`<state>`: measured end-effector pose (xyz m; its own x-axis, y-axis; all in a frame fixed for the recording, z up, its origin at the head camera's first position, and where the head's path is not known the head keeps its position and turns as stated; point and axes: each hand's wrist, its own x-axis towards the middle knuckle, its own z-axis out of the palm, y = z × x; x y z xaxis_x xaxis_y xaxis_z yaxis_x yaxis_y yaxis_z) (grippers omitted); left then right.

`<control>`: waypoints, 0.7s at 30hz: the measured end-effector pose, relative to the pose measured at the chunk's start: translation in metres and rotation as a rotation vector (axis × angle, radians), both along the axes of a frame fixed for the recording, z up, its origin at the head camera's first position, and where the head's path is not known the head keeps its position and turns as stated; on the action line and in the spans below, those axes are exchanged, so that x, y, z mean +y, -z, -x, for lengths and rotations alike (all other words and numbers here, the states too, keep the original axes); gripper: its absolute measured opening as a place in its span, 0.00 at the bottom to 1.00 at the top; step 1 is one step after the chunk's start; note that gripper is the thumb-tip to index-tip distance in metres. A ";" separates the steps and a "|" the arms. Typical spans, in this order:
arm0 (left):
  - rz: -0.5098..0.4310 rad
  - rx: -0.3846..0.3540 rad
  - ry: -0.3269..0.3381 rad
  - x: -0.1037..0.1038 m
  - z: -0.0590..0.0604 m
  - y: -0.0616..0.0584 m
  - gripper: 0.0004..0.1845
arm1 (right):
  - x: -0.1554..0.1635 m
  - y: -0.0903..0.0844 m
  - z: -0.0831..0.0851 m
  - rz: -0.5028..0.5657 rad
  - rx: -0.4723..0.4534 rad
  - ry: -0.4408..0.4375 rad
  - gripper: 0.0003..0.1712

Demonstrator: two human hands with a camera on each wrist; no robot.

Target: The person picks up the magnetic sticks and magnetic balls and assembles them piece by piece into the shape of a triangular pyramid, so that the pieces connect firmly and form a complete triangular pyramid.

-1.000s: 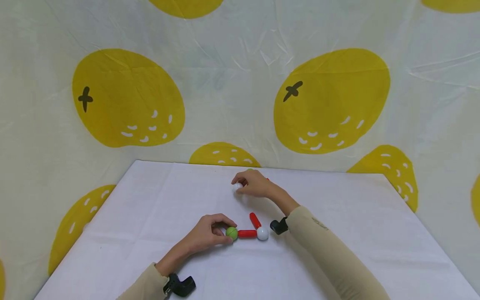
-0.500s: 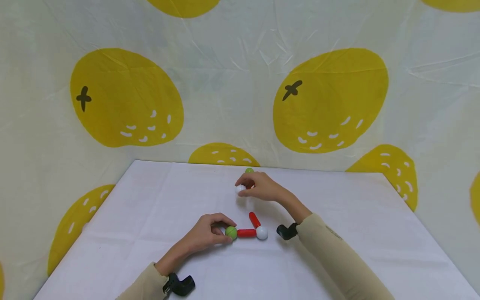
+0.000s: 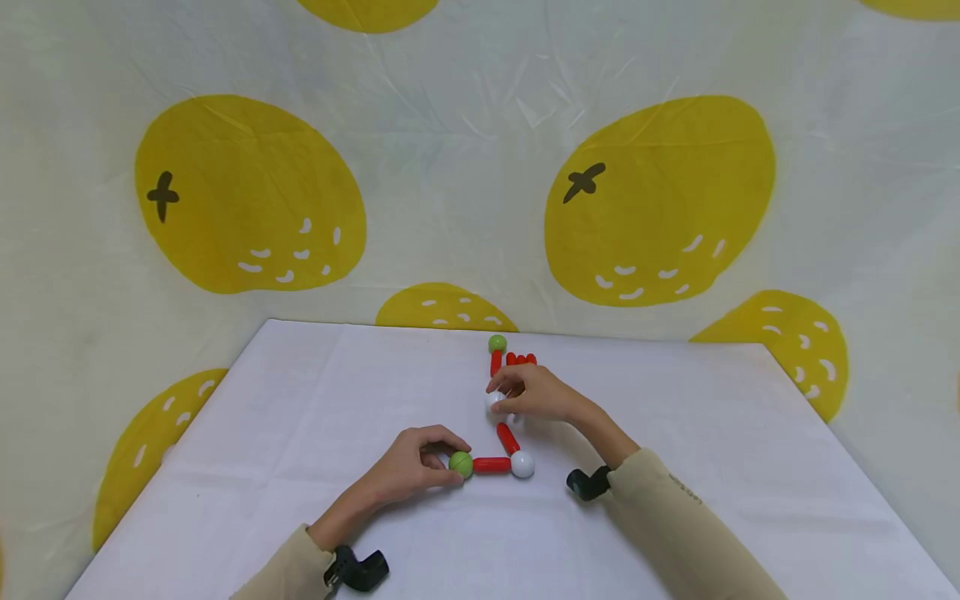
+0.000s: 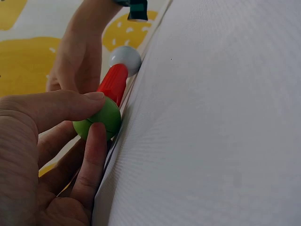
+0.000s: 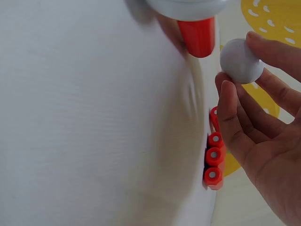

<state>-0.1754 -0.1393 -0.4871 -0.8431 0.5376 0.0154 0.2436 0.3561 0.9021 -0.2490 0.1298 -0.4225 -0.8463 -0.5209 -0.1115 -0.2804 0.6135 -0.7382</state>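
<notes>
Fingers (image 5: 235,110) of the right hand (image 3: 542,394) are pinched around a white ball (image 5: 241,61), held just above the free tip of a red rod (image 3: 507,437). A green ball (image 4: 99,123) is gripped between thumb and finger of the left hand (image 3: 408,467), apparently so that the jointed rods are steadied on the counter (image 3: 300,400). Spare red rods (image 5: 214,155) lie clustered near the counter's far edge, beside a second green ball (image 3: 497,342).

A staged recording booth rather than any lived-in room: a table (image 3: 300,400) under a plain white cloth, hemmed in on all sides by a wrinkled sheet (image 3: 465,167) printed with big yellow oranges, with small black cameras (image 3: 360,569) strapped at the person's wrists.
</notes>
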 end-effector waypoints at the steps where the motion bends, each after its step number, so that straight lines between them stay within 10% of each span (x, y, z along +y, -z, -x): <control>1: 0.000 0.002 0.000 0.000 0.000 0.000 0.18 | 0.000 0.001 -0.001 -0.004 -0.013 0.012 0.18; 21: -0.018 0.014 0.013 -0.003 0.000 0.002 0.18 | -0.006 0.013 -0.005 -0.040 -0.058 -0.010 0.16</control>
<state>-0.1752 -0.1421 -0.4888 -0.8356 0.5482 0.0368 0.2605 0.3363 0.9050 -0.2438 0.1241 -0.4357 -0.8325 -0.5236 -0.1812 -0.2439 0.6399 -0.7287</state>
